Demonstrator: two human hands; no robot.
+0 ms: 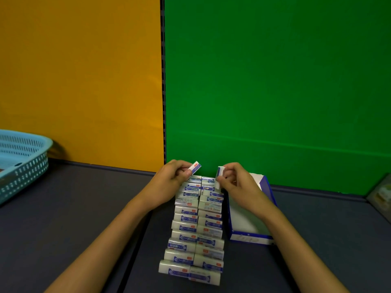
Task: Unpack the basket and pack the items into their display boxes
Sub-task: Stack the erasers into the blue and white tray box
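At the far left a teal perforated basket (pixel 25 157) is sitting on the dark table (pixel 84 208), well apart from the work; something is lying inside it, but too little is showing to tell what. Moving toward the middle, the left hand (pixel 171 180) is hovering over the far end of the rows, its thumb and curled fingers pinching one small white-and-blue eraser (pixel 195 167), which is tilting up to the right. Beneath both hands, two rows of erasers (pixel 196 229) are lying side by side on the table, touching one another and running from the near edge toward the wall. Just right of the lifted eraser, the right hand (pixel 239 182) is pinching a second eraser (pixel 220 173) between thumb and fingertips, holding it nearly upright above the right-hand row. Right of the rows, just beside them, a white-and-blue display box (pixel 249 237) is lying open-topped, the right forearm crossing over it. Behind everything, an orange panel (pixel 80 70) is standing left of a green panel (pixel 275 81).
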